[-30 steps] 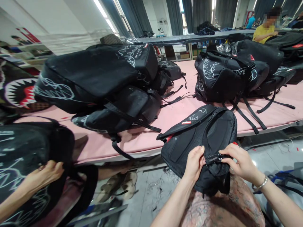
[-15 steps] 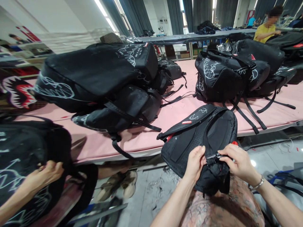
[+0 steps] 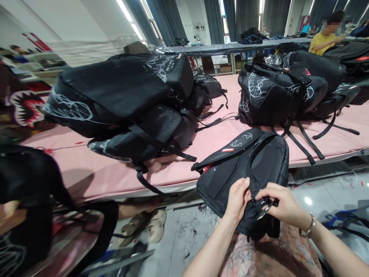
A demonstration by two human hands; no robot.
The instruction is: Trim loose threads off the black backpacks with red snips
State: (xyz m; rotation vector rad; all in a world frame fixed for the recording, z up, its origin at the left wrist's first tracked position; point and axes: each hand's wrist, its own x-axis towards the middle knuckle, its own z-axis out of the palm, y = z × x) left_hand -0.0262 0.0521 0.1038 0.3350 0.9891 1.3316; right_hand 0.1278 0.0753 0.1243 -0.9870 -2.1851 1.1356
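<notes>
A black backpack (image 3: 221, 173) rests on my lap and leans on the table edge, its padded back panel and shoulder straps facing up. My left hand (image 3: 240, 198) is closed in a pinch on a shoulder strap (image 3: 253, 186) near its lower end. Just to the right, my right hand (image 3: 284, 202) curls around a small pair of thread snips (image 3: 264, 211), whose shiny metal part points down and left over the bag. Fingers partly hide the snips and the strap end.
Black backpacks with white scribble prints lie piled on the pink table, a left stack (image 3: 121, 92) and a right stack (image 3: 271, 92). At lower left, a co-worker's hand (image 3: 11, 215) touches another black bag (image 3: 29, 181). A person in yellow (image 3: 321, 40) sits far right.
My right hand has turned, and the snips swung from level beside the strap to pointing downward. My left hand stays put. The co-worker's hand and bag shifted left.
</notes>
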